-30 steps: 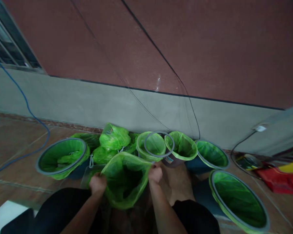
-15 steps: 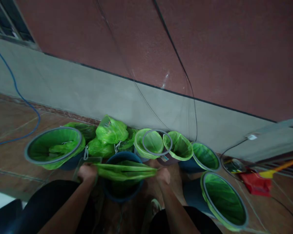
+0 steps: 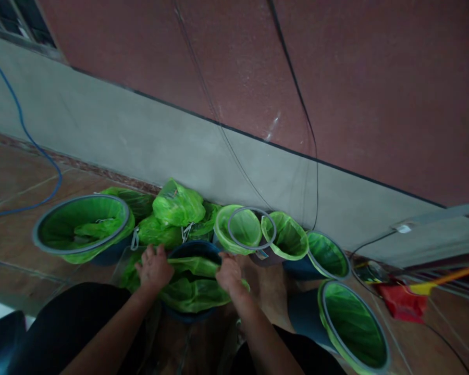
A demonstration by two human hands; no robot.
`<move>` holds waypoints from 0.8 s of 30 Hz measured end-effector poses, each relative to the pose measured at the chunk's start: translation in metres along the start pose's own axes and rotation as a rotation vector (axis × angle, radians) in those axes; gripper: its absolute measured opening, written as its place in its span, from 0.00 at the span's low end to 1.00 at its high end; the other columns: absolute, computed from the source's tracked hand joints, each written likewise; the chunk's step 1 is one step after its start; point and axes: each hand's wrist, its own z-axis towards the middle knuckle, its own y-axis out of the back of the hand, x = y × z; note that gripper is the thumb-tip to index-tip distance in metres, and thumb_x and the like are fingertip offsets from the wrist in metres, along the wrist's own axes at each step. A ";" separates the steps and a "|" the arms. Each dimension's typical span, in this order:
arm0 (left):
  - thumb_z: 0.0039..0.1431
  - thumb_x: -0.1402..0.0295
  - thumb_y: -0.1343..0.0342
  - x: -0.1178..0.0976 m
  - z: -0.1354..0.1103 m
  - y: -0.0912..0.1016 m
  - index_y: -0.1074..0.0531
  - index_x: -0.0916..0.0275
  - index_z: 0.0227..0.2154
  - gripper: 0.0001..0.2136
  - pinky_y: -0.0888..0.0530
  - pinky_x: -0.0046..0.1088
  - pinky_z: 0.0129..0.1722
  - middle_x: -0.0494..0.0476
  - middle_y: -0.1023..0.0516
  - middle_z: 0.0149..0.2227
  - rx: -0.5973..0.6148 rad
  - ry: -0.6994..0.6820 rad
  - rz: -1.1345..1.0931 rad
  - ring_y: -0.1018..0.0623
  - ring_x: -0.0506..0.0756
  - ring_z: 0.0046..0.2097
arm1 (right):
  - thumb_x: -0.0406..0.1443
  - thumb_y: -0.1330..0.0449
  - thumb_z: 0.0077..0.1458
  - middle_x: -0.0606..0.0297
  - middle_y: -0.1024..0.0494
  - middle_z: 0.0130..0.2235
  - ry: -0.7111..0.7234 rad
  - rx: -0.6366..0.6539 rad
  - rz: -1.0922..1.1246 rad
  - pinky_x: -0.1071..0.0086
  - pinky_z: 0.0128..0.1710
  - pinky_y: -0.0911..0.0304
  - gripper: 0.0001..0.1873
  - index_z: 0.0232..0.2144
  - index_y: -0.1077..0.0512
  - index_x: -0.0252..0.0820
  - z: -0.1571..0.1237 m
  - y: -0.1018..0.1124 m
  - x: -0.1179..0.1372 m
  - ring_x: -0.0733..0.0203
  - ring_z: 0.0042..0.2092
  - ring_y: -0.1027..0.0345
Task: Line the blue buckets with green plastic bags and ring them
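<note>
A dark blue bucket (image 3: 193,249) stands on the floor right in front of me, with a crumpled green plastic bag (image 3: 193,291) draped over its near rim. My left hand (image 3: 153,267) grips the bag's left side, fingers curled into the plastic. At the bag's right side my right hand (image 3: 229,272) is closed on its upper edge. Most of the bucket's near wall is hidden by the bag and my arms.
Several buckets lined with green bags stand around: a large one (image 3: 82,226) at left, smaller ones (image 3: 287,237) along the grey wall, another (image 3: 354,325) at right. Filled green bags (image 3: 177,203) lie behind. A grey ring (image 3: 251,228), black cables, a blue hose (image 3: 21,125) and red items (image 3: 404,302) are nearby.
The bag was held open, then pulled flat and taut across the bucket; now both hands have come closer together and the bag lies bunched over the near rim.
</note>
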 end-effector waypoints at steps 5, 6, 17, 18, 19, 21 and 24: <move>0.58 0.71 0.49 -0.031 0.004 -0.014 0.32 0.64 0.58 0.24 0.41 0.47 0.62 0.69 0.29 0.61 0.105 -0.458 0.062 0.31 0.65 0.62 | 0.32 0.40 0.56 0.49 0.21 0.48 0.010 0.121 -0.058 0.60 0.51 0.37 0.13 0.43 0.22 0.35 0.010 -0.015 0.024 0.46 0.53 0.29; 0.59 0.70 0.49 -0.032 0.009 -0.019 0.30 0.63 0.56 0.21 0.39 0.46 0.60 0.68 0.26 0.58 0.140 -0.471 0.068 0.29 0.64 0.60 | 0.30 0.41 0.56 0.49 0.20 0.46 0.001 0.133 -0.073 0.60 0.50 0.37 0.11 0.40 0.21 0.35 0.010 -0.018 0.022 0.46 0.53 0.29; 0.67 0.70 0.63 -0.041 0.067 -0.035 0.25 0.65 0.43 0.19 0.29 0.33 0.45 0.67 0.20 0.44 0.156 -0.385 0.055 0.20 0.59 0.46 | 0.30 0.50 0.65 0.55 0.18 0.37 -0.077 0.044 0.041 0.70 0.38 0.39 0.15 0.39 0.22 0.38 0.052 -0.014 0.007 0.57 0.40 0.24; 0.67 0.69 0.63 -0.043 0.073 -0.036 0.25 0.65 0.42 0.19 0.29 0.33 0.44 0.67 0.20 0.44 0.154 -0.369 0.051 0.20 0.59 0.45 | 0.31 0.50 0.65 0.55 0.18 0.39 -0.087 0.033 0.051 0.70 0.38 0.39 0.15 0.39 0.22 0.38 0.059 -0.015 0.006 0.58 0.40 0.24; 0.67 0.69 0.62 -0.044 0.079 -0.038 0.25 0.64 0.42 0.18 0.29 0.32 0.44 0.66 0.20 0.45 0.153 -0.356 0.047 0.20 0.59 0.45 | 0.31 0.49 0.64 0.54 0.18 0.40 -0.095 0.025 0.062 0.70 0.38 0.39 0.15 0.38 0.22 0.37 0.066 -0.017 0.006 0.58 0.41 0.25; 0.67 0.68 0.61 -0.045 0.090 -0.042 0.24 0.64 0.41 0.18 0.29 0.31 0.45 0.65 0.20 0.45 0.152 -0.335 0.038 0.21 0.58 0.46 | 0.31 0.48 0.64 0.52 0.19 0.41 -0.112 0.016 0.085 0.70 0.40 0.38 0.14 0.38 0.21 0.36 0.079 -0.025 0.003 0.58 0.41 0.25; 0.66 0.68 0.60 -0.045 0.103 -0.050 0.23 0.62 0.40 0.18 0.30 0.30 0.45 0.64 0.19 0.44 0.168 -0.302 0.020 0.21 0.57 0.46 | 0.33 0.46 0.62 0.53 0.18 0.41 -0.139 0.030 0.134 0.70 0.40 0.37 0.13 0.38 0.20 0.37 0.096 -0.043 -0.005 0.58 0.40 0.25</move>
